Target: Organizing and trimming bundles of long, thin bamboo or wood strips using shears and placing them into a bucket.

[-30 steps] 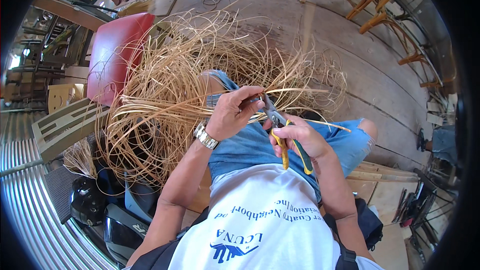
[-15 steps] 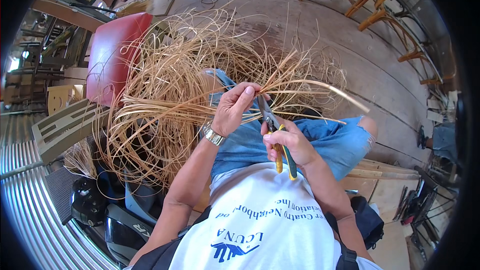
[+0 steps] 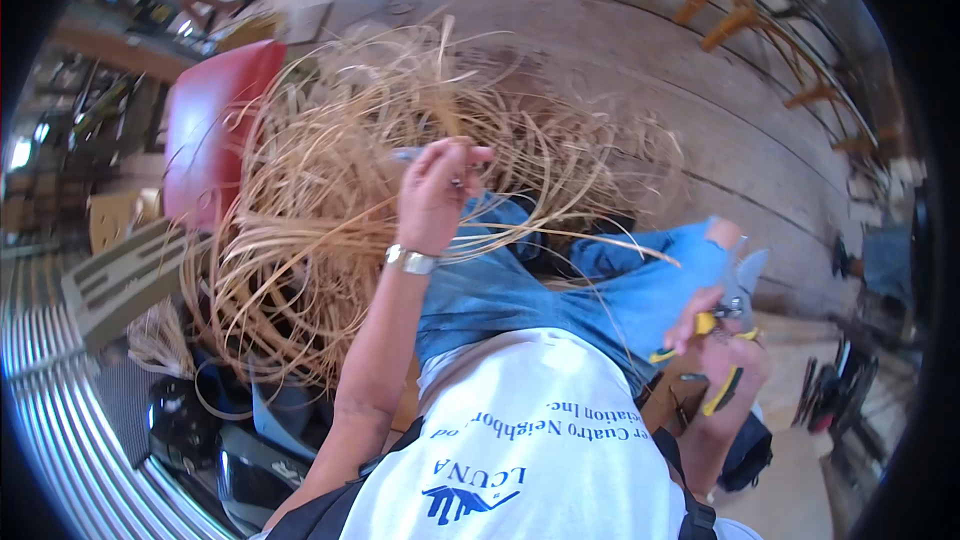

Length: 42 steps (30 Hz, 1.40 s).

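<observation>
Head view shows a tangle of tan strips (image 3: 300, 235) spread ahead and leftward, nearer the left hand (image 3: 432, 198), whose fingers close on some strands despite the blur. Well apart rightward, the right hand (image 3: 738, 355) grasps yellow-handled cutters (image 3: 733, 307), blades angled forward, away from the body.

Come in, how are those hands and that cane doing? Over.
Left hand at the cane strands, grip blurred. Right hand, off right, holds yellow-handled snips. Some strands cross the jeans.
</observation>
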{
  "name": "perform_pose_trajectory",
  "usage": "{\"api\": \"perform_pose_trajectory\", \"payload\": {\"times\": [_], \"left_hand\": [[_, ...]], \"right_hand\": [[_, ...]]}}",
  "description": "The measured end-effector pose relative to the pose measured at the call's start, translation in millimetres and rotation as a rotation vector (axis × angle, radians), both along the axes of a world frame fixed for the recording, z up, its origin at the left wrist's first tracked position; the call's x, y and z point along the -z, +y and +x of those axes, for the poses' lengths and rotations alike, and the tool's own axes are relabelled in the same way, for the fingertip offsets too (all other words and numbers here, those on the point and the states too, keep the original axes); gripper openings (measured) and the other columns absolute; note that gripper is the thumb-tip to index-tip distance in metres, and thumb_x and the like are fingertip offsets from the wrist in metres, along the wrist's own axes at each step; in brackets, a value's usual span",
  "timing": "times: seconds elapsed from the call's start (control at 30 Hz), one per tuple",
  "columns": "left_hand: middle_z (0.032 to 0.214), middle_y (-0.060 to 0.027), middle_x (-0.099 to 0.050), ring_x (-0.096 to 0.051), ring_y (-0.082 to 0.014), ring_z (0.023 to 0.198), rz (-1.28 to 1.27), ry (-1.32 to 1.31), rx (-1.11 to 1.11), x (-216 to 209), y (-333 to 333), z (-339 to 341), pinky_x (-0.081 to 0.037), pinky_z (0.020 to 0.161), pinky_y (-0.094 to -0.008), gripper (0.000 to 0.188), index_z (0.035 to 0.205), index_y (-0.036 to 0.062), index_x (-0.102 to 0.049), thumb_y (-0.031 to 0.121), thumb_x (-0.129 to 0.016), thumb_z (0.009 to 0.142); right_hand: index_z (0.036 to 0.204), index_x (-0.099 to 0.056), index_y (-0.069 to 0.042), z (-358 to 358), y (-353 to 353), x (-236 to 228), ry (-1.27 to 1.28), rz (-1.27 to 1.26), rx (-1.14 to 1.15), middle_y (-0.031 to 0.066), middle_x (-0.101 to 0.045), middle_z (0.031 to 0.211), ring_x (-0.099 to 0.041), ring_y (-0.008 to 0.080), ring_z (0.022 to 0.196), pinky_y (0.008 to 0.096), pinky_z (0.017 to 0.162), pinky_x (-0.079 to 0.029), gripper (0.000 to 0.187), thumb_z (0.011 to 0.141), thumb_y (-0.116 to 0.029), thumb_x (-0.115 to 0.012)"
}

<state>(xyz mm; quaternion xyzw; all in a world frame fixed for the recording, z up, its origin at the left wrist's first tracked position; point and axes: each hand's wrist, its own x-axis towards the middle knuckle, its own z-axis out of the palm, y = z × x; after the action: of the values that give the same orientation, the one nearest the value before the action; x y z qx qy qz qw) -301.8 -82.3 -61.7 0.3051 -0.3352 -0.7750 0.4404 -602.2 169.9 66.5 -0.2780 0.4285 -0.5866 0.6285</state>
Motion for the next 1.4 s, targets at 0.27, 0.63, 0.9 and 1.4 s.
{"api": "perform_pose_trajectory", "payload": {"times": [0.27, 0.63, 0.9, 1.4], "left_hand": [[0.093, 0.0003, -0.070, -0.060, -0.0078, 0.072, 0.232, -0.128, -0.127, -0.9, 3.8, -12.0, -0.051, 0.067, -0.0246, 0.021, 0.115, 0.0064, -0.069, 0.016, -0.068, 0.097], [0.094, -0.0061, -0.073, -0.066, -0.0087, 0.081, -0.331, -0.582, 0.040, 3.8, 13.0, -47.7, -0.051, 0.075, -0.0215, 0.018, 0.112, -0.0008, -0.062, 0.012, -0.065, 0.100], [0.097, -0.0062, -0.074, -0.064, -0.0061, 0.074, -0.123, -0.559, -0.002, -65.2, 34.8, -37.8, -0.048, 0.058, -0.0164, 0.012, 0.108, 0.0044, -0.061, 0.013, -0.065, 0.100], [0.091, -0.0082, -0.072, -0.057, -0.0066, 0.065, -0.093, -0.397, -0.143, -125.3, 23.0, 61.6, -0.048, 0.062, -0.0191, 0.013, 0.087, 0.0081, -0.059, 0.007, -0.069, 0.095]], "right_hand": [[0.118, -0.057, 0.003, -44.8, 179.2, 144.1, 1.206, 1.229, 0.021, 0.0262, -0.061, 0.113, -0.062, 0.0442, 0.100, 0.0464, 0.092, -0.051, 0.053, 0.091, -0.042, -0.065], [0.123, -0.058, 0.002, -21.4, 161.1, 149.3, 1.308, 0.792, 0.392, 0.0283, -0.060, 0.117, -0.064, 0.0375, 0.101, 0.0430, 0.084, -0.052, 0.038, 0.096, -0.024, -0.065], [0.150, -0.031, -0.003, 85.8, -107.1, 99.4, 0.087, 0.139, -0.027, 0.0135, -0.063, 0.121, -0.065, 0.0148, 0.091, 0.0284, 0.073, -0.057, 0.064, 0.100, -0.022, -0.065], [0.156, -0.026, -0.001, 198.5, -161.0, 72.4, 0.250, -0.211, -0.323, 0.0026, -0.055, 0.078, -0.052, 0.0085, 0.067, 0.0241, 0.061, -0.045, 0.059, 0.106, -0.017, -0.053]]}}
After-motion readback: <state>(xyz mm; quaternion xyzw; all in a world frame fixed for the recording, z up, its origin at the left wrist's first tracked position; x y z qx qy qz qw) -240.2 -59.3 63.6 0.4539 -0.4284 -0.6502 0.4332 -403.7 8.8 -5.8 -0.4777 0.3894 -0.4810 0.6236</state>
